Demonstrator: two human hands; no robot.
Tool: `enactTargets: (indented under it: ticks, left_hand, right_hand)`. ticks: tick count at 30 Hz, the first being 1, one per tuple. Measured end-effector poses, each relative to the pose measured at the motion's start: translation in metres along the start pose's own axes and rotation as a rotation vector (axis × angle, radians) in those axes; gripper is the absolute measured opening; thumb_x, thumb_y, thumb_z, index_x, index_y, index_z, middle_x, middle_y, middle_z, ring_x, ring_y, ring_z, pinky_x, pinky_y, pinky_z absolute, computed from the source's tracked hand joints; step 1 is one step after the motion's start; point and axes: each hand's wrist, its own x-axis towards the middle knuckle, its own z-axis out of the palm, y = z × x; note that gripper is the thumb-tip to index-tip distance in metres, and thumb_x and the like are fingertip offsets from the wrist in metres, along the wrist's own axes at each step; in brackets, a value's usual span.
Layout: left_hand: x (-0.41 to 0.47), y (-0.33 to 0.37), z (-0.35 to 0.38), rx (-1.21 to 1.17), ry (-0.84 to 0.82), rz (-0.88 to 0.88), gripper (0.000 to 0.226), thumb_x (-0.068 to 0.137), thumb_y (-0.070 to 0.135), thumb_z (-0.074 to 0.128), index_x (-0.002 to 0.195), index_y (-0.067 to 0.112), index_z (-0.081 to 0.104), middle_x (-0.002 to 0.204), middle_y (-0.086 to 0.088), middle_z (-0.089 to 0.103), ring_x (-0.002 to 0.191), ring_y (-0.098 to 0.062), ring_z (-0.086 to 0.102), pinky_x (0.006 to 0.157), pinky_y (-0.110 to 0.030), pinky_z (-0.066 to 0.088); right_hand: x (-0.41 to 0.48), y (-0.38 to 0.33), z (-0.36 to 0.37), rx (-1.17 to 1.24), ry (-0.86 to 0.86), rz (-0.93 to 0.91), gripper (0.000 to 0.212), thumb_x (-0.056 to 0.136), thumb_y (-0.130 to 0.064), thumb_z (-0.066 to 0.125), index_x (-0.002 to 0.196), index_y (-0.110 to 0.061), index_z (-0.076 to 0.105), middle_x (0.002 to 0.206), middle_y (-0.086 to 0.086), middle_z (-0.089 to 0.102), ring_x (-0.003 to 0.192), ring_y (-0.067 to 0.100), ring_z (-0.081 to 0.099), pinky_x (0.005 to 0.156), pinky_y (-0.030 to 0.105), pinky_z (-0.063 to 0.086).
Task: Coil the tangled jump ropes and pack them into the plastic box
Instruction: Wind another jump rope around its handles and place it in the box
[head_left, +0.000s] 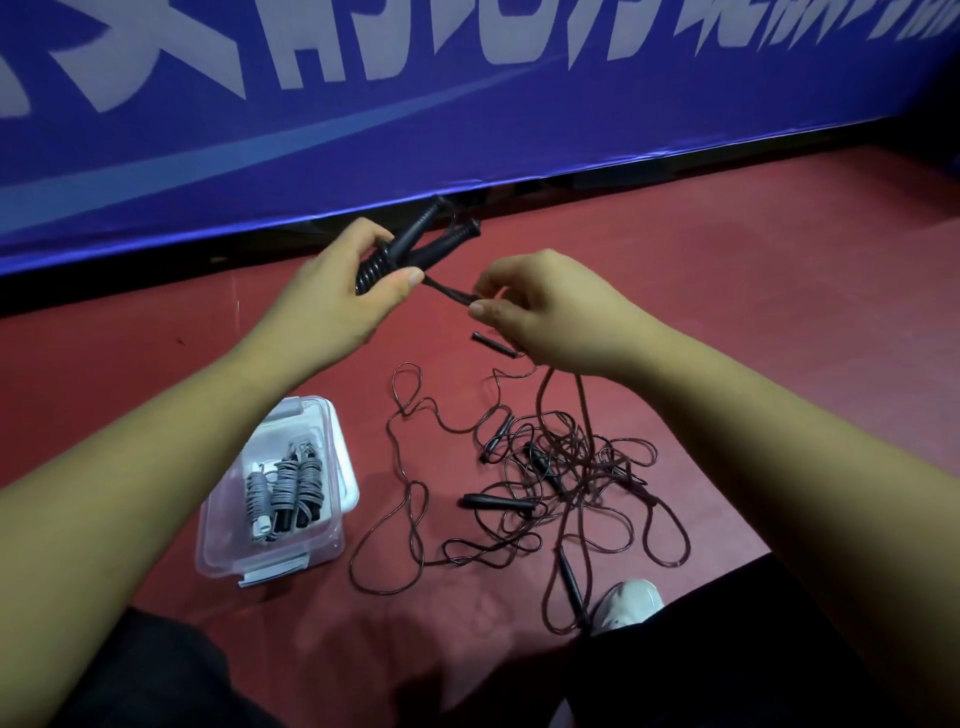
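My left hand (337, 291) grips a black jump rope (415, 244) whose cord is wound in tight turns around its two handles, which stick up and away. My right hand (545, 312) pinches the loose end of that cord (452, 293) just right of the bundle. On the red floor below lies a tangle of dark ropes (545, 478) with several black handles in it. The clear plastic box (332, 540) stands open at lower left, with grey coiled ropes (283, 491) inside.
A blue banner (467, 130) with white lettering runs along the far side, its lower edge just behind my hands. My white shoe (631, 603) and dark trouser legs sit at the bottom, close to the tangle. Red floor stretches to the right.
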Motion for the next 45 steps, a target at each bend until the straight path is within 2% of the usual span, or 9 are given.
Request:
enactTargets:
  ticks: [4, 11, 16, 26, 31, 33, 36, 41, 45]
  left_hand:
    - [0.0, -0.003, 0.004, 0.092, 0.03, -0.029, 0.022, 0.093, 0.04, 0.062, 0.105, 0.024, 0.052, 0.076, 0.001, 0.067, 0.067, -0.005, 0.059, 0.062, -0.017, 0.042]
    - [-0.001, -0.005, 0.007, 0.272, -0.054, -0.033, 0.03, 0.095, 0.039, 0.06, 0.115, 0.019, 0.05, 0.094, -0.005, 0.065, 0.087, -0.029, 0.058, 0.069, -0.035, 0.038]
    - [-0.001, 0.0, 0.008, 0.383, -0.123, 0.019, 0.036, 0.096, 0.039, 0.057, 0.126, 0.021, 0.046, 0.097, -0.01, 0.063, 0.089, -0.034, 0.058, 0.075, -0.04, 0.047]
    - [-0.008, 0.011, 0.006, 0.655, -0.518, 0.11, 0.036, 0.094, 0.055, 0.05, 0.122, 0.033, 0.042, 0.09, 0.006, 0.057, 0.078, -0.021, 0.05, 0.066, -0.034, 0.04]
    - [-0.014, 0.018, 0.009, 0.542, -0.589, 0.152, 0.044, 0.087, 0.067, 0.051, 0.116, 0.034, 0.048, 0.075, 0.014, 0.056, 0.067, 0.001, 0.052, 0.056, -0.029, 0.039]
    - [-0.015, 0.022, 0.009, 0.481, -0.594, 0.13, 0.051, 0.075, 0.078, 0.053, 0.11, 0.04, 0.052, 0.076, 0.014, 0.06, 0.069, 0.001, 0.055, 0.057, -0.028, 0.041]
    - [-0.017, 0.026, 0.01, 0.468, -0.578, 0.165, 0.028, 0.079, 0.072, 0.056, 0.089, 0.047, 0.051, 0.065, 0.014, 0.056, 0.06, 0.002, 0.053, 0.052, -0.025, 0.033]
    - [-0.022, 0.022, 0.009, 0.41, -0.601, 0.24, 0.034, 0.09, 0.062, 0.049, 0.106, 0.034, 0.058, 0.065, 0.007, 0.058, 0.06, -0.003, 0.054, 0.051, -0.024, 0.033]
    - [-0.025, 0.021, 0.011, 0.267, -0.616, 0.288, 0.036, 0.086, 0.065, 0.047, 0.096, 0.031, 0.054, 0.072, 0.004, 0.064, 0.062, -0.01, 0.057, 0.057, -0.034, 0.045]
  right_hand:
    - [-0.002, -0.002, 0.002, -0.046, -0.031, 0.022, 0.021, 0.101, -0.024, 0.054, 0.084, -0.017, 0.063, 0.063, -0.001, 0.063, 0.051, 0.008, 0.064, 0.05, 0.021, 0.049]
    - [0.001, -0.007, 0.003, -0.095, -0.055, 0.006, 0.023, 0.096, -0.024, 0.059, 0.084, -0.009, 0.071, 0.062, 0.003, 0.056, 0.048, 0.009, 0.041, 0.044, 0.02, 0.03]
    - [0.0, -0.012, 0.0, -0.227, 0.011, -0.107, 0.019, 0.089, -0.015, 0.056, 0.081, -0.004, 0.069, 0.066, 0.012, 0.062, 0.061, 0.025, 0.055, 0.055, 0.035, 0.041]
    - [0.0, -0.011, -0.005, -0.306, 0.13, -0.22, 0.018, 0.087, -0.026, 0.06, 0.086, -0.015, 0.074, 0.07, 0.005, 0.067, 0.066, 0.025, 0.059, 0.06, 0.043, 0.051]
    - [0.002, -0.01, -0.01, -0.282, 0.169, -0.22, 0.016, 0.088, -0.03, 0.068, 0.088, -0.015, 0.076, 0.077, 0.001, 0.071, 0.072, 0.02, 0.063, 0.065, 0.04, 0.053]
    - [0.003, -0.008, -0.011, -0.271, 0.178, -0.217, 0.018, 0.087, -0.032, 0.07, 0.089, -0.015, 0.076, 0.079, 0.001, 0.072, 0.073, 0.018, 0.064, 0.066, 0.04, 0.053]
    - [0.006, -0.005, -0.011, -0.245, 0.192, -0.214, 0.021, 0.085, -0.037, 0.073, 0.088, -0.016, 0.076, 0.078, -0.001, 0.072, 0.072, 0.016, 0.063, 0.065, 0.04, 0.054]
    - [0.011, 0.006, -0.017, -0.147, 0.166, -0.161, 0.024, 0.08, -0.038, 0.08, 0.084, -0.015, 0.076, 0.07, -0.007, 0.067, 0.064, 0.006, 0.059, 0.06, 0.027, 0.046]
    - [0.013, 0.022, -0.019, 0.053, 0.064, -0.101, 0.019, 0.078, -0.032, 0.083, 0.089, -0.018, 0.075, 0.063, -0.004, 0.056, 0.055, 0.003, 0.046, 0.055, 0.018, 0.037]
